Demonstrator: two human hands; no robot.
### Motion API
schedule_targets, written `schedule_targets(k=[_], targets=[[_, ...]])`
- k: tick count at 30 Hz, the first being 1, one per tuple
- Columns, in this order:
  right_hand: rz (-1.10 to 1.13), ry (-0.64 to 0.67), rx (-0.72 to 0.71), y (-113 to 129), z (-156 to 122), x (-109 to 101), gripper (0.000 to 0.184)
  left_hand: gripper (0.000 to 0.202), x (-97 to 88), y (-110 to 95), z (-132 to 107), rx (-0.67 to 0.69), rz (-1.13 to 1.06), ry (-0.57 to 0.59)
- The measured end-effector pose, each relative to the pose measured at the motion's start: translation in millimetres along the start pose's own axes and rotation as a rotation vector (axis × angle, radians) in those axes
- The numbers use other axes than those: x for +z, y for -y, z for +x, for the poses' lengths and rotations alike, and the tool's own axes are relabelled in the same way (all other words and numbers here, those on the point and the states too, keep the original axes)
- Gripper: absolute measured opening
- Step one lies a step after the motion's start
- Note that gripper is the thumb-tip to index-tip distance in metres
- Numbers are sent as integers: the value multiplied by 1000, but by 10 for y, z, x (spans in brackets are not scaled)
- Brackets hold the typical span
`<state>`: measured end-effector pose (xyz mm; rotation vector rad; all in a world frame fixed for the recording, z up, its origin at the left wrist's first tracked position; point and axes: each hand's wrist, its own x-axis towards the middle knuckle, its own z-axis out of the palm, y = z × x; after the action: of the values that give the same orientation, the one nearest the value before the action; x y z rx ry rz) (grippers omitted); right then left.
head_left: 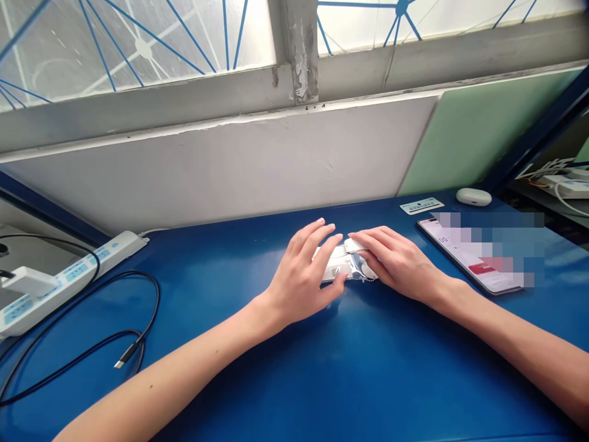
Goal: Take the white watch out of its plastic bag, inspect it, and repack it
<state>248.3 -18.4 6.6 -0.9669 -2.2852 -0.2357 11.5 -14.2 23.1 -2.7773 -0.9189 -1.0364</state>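
Note:
A small white and silvery packet (pixel 346 265) lies on the blue table (pixel 350 368), near its middle. My left hand (pixel 304 273) rests over the packet's left end, fingers stretched forward and thumb at its near edge. My right hand (pixel 398 261) lies over its right end, fingers extended toward the left hand and pressing on the packet. The fingertips of both hands almost meet above it. Most of the packet is hidden under the fingers.
A phone (pixel 478 255) with a lit screen lies to the right, with a white earbud case (pixel 473 196) and a small card (pixel 422 205) behind it. A white power strip (pixel 64 279) and a black cable (pixel 124 353) sit at the left. A white wall panel stands behind the table.

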Motion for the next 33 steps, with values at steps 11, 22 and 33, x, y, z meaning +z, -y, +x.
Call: schedule_targets(k=[11, 22, 33], targets=[[326, -203, 206, 198, 188, -199, 11, 35, -26, -27, 52, -195, -512, 247], [1557, -353, 988, 297, 916, 42, 26, 50, 17, -241, 102, -615, -1516, 329], [2035, -112, 1058, 385, 902, 1, 40, 41, -41, -233, 132, -823, -1744, 292]])
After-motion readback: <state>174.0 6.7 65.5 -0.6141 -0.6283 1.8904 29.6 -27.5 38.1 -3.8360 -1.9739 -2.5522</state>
